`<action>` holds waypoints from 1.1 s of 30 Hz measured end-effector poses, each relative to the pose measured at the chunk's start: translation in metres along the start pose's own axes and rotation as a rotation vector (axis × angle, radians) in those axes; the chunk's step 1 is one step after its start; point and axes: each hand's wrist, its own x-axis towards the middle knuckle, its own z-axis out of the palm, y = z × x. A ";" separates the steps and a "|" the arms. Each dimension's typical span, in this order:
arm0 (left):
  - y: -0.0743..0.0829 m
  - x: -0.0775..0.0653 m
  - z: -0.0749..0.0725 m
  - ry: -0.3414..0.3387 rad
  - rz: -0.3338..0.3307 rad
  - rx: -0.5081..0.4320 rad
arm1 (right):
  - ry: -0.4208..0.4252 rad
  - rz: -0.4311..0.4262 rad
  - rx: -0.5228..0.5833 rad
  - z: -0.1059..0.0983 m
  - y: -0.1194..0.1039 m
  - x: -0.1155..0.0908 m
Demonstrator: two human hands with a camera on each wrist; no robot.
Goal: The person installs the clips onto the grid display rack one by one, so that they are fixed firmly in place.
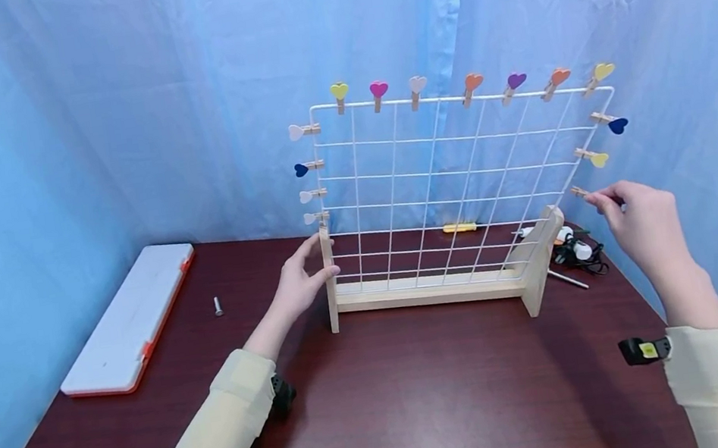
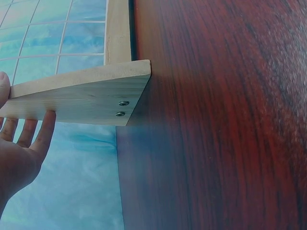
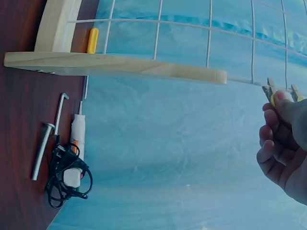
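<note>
A white wire grid [image 1: 445,99] stands in a wooden stand [image 1: 431,294], small heart-topped clothespins along its top and both sides. My left hand [image 1: 298,282] grips the stand's left upright, thumb on one side and fingers on the other; in the left wrist view the fingertips press the wooden board [image 2: 81,96]. Between thumb and fingers, my right hand [image 1: 648,221] pinches a small wooden clothespin [image 1: 579,191] by the grid's right edge, below a yellow-heart clothespin [image 1: 599,160]. The right wrist view shows yellow on the pinched clothespin [image 3: 270,87], mostly behind the thumb. Whether it touches the wire I cannot tell.
A white case with an orange edge [image 1: 131,317] lies at the left, beside a bolt [image 1: 218,306]. Behind the grid is a yellow-handled tool [image 1: 459,227]. A black cable [image 3: 60,177], a metal rod [image 3: 43,151] and a hex key [image 3: 60,115] lie near the right upright.
</note>
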 end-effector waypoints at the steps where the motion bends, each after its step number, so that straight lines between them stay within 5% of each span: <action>1: 0.000 0.001 0.001 -0.001 -0.003 -0.001 | -0.007 0.004 -0.006 0.000 0.001 0.002; 24: -0.003 0.007 0.007 -0.018 -0.013 0.020 | -0.029 0.120 0.031 0.002 0.004 0.007; 30: 0.007 -0.001 -0.017 0.037 0.054 0.005 | 0.053 0.152 0.059 -0.011 -0.010 0.006; 33: 0.022 -0.009 -0.041 0.081 0.104 0.134 | 0.103 0.094 0.112 -0.016 -0.024 0.004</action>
